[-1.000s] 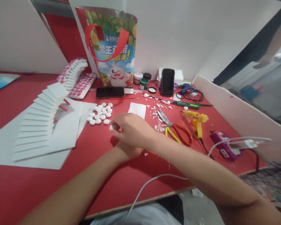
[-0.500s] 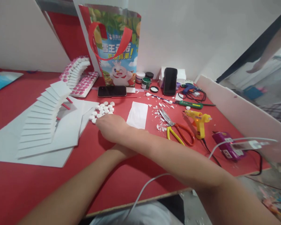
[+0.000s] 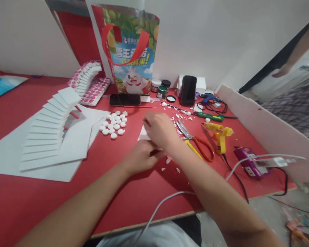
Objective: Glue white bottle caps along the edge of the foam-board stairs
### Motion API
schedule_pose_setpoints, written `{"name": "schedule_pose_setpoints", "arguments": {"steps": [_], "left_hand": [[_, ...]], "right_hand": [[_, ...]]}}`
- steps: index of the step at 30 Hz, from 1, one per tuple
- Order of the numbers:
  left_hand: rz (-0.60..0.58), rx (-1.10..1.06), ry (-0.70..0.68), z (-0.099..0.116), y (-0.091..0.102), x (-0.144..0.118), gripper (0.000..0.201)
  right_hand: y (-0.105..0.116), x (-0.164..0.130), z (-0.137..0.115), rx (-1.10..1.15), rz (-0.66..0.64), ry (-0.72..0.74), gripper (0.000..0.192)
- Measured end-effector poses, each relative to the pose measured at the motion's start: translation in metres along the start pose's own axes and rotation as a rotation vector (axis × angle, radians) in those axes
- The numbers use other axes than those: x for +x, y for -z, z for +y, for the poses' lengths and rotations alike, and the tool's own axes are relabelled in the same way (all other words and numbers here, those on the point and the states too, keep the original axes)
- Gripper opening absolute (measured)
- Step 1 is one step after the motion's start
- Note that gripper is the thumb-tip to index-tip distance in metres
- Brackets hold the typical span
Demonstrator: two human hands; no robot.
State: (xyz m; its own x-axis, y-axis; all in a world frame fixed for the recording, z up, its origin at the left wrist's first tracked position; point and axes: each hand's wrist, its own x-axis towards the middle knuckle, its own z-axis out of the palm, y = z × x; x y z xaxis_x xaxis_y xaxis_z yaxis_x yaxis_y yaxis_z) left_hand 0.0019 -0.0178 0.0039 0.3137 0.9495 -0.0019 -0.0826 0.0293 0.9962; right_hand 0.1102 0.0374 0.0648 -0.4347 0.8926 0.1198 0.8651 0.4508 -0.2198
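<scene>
Surface: I see a red matte tabletop [image 3: 134, 202], bare-edged on the near side, with white wall panels behind and a white board [image 3: 262, 127] fencing off its right end. Another person's hand [image 3: 280, 71] shows far off beyond that board.

Right hand [image 3: 161, 132]: palm down, fingers curled over the near end of a white paper slip [image 3: 143, 134] that lies flat on the table; only a corner of the slip shows past the knuckles. I cannot tell whether the fingers pinch it or merely press on it.

Left hand [image 3: 141, 158]: just nearer me than the right hand and touching it, loosely curled on the table; what it grips, if anything, is hidden.

Left of the hands: a cluster of small white round discs [image 3: 114, 123], smooth and button-like; further left, a stepped fan of white foam-board strips [image 3: 46, 130] on flat white sheets.

Right of the hands: white paper scraps [image 3: 181, 118], scissors with orange and yellow handles [image 3: 195, 140], a yellow glue gun [image 3: 218, 132], and a purple box [image 3: 248, 161].

Beyond the hands: a black phone lying flat [image 3: 125, 100], a second phone standing upright [image 3: 188, 90], small paint pots [image 3: 161, 90], and a glossy printed bag with red handles [image 3: 131, 51].
</scene>
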Motion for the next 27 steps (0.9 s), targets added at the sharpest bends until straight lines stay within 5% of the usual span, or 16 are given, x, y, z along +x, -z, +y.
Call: {"name": "schedule_pose_setpoints", "arguments": {"steps": [3, 5, 10, 12, 17, 22, 27], "left_hand": [[0.160, 0.192, -0.233, 0.006, 0.005, -0.005, 0.045], [0.335, 0.154, -0.298, 0.007, 0.010, -0.003, 0.044], [0.605, 0.008, -0.344, 0.003, 0.021, 0.013, 0.031], [0.573, 0.020, -0.351, 0.003, 0.021, 0.016, 0.030], [0.314, -0.023, -0.242, 0.009, 0.015, 0.011, 0.035], [0.169, -0.137, 0.062, 0.007, 0.008, 0.007, 0.045], [0.294, -0.268, 0.005, 0.000, 0.016, 0.015, 0.037]], "right_hand": [[0.001, -0.015, 0.025, 0.103, -0.156, -0.106, 0.010], [-0.006, -0.025, 0.030, 0.156, -0.247, -0.050, 0.021], [-0.020, -0.035, 0.030, 0.069, -0.136, 0.023, 0.007], [-0.012, -0.037, 0.039, 0.322, -0.118, -0.050, 0.007], [0.016, -0.049, 0.071, 1.362, -0.136, -0.264, 0.015], [0.007, -0.050, 0.085, 1.406, -0.063, -0.433, 0.023], [-0.005, -0.042, 0.094, 1.309, 0.240, -0.434, 0.018]]}}
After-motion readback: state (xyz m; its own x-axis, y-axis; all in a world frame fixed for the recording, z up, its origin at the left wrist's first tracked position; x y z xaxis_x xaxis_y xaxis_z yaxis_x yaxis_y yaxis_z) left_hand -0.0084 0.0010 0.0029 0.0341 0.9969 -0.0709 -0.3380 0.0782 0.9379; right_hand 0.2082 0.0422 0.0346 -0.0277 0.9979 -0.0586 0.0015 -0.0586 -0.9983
